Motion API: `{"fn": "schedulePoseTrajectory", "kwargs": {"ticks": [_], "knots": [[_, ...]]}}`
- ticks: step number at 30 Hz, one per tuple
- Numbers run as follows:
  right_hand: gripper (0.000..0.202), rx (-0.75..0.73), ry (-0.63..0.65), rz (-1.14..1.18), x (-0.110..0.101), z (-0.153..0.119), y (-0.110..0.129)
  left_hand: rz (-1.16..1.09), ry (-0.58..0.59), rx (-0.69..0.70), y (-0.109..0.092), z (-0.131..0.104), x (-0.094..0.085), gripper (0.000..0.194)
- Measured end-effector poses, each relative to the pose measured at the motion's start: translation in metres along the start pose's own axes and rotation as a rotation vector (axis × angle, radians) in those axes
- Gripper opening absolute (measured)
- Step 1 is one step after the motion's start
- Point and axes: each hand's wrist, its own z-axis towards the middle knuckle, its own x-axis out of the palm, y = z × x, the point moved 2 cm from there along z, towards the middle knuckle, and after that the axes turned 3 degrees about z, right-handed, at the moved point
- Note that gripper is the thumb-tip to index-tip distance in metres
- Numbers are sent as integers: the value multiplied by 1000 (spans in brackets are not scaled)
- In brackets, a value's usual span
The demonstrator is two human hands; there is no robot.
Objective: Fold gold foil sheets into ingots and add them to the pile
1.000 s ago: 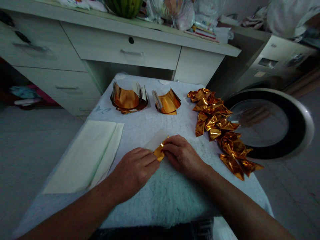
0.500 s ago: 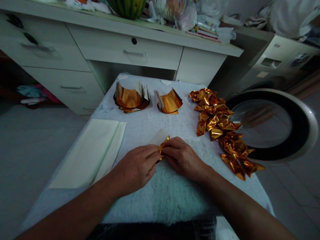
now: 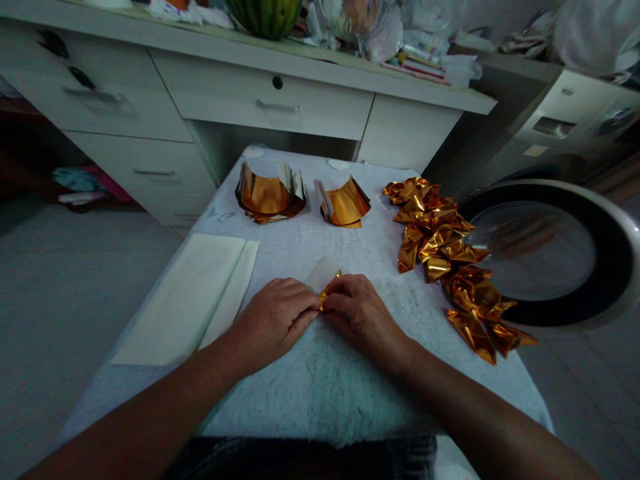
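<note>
My left hand (image 3: pixel 280 313) and my right hand (image 3: pixel 361 319) meet at the middle of the cloth-covered table (image 3: pixel 320 400). Between their fingertips they pinch a small piece of gold foil paper (image 3: pixel 324 295), mostly hidden by the fingers. A pale, translucent sheet (image 3: pixel 321 272) sticks out just beyond it. Ahead of the hands stand two curled stacks of gold foil sheets, a larger stack (image 3: pixel 269 195) on the left and a smaller stack (image 3: pixel 345 204) beside it. Several folded gold foil pieces (image 3: pixel 443 257) lie in a row along the right side.
White folded paper (image 3: pixel 185 300) lies to the left. Behind the table is a white desk with drawers (image 3: pixel 270 100), holding a watermelon (image 3: pixel 263 15) and plastic bags. A washing machine's open round door (image 3: pixel 545 250) reaches close to the table's right edge.
The view has shifted slightly, so most things sit a little further right. My left fingers have closed in more over the foil, and less of it shows.
</note>
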Motion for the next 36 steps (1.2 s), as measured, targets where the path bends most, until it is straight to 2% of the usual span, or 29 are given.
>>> {"fn": "schedulePoseTrajectory", "kwargs": {"ticks": [2,7,13,20,25,36], "knots": [[9,15,2,15,0,1,0,15,40,-25,0,0,-1,4],[9,68,42,25,-1,1,1,51,108,-88,3,1,-4,4],[9,85,51,55,-3,3,4,1,85,-123,6,1,-3,6],[8,160,32,45,3,6,3,-6,62,-154,1,0,-5,11],[9,158,-16,55,6,5,3,24,28,-195,-1,1,-3,12],[12,180,-24,47,9,6,1,87,-9,-218,-2,-1,-1,11]]}}
